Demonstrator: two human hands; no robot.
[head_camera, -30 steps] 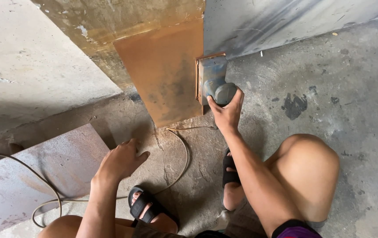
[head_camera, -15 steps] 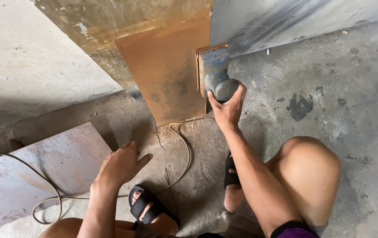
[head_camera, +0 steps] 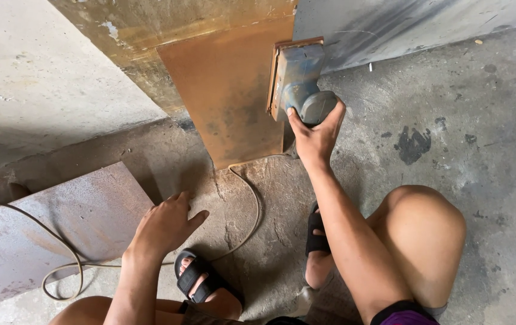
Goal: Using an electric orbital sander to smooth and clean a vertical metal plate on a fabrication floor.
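Note:
My right hand (head_camera: 313, 133) grips the rounded grey handle of a blue electric sander (head_camera: 297, 81). The sander's flat pad presses against the right edge of a rusty orange metal sheet (head_camera: 228, 90) that leans upright against a wall. My left hand (head_camera: 165, 225) rests open, fingers spread, on the concrete floor beside a flat grey metal plate (head_camera: 47, 235). The sander's cord (head_camera: 243, 229) curves from under the rusty sheet across the floor and loops to the left.
I crouch with both sandalled feet (head_camera: 207, 286) on the cracked concrete floor (head_camera: 462, 120). A grey metal sheet (head_camera: 402, 24) leans at the upper right. A pale concrete wall (head_camera: 35, 78) fills the upper left. A dark stain (head_camera: 413, 144) marks the floor.
My right hand has slid the sander upward along the rusty sheet's right edge. My left hand has stayed on the floor.

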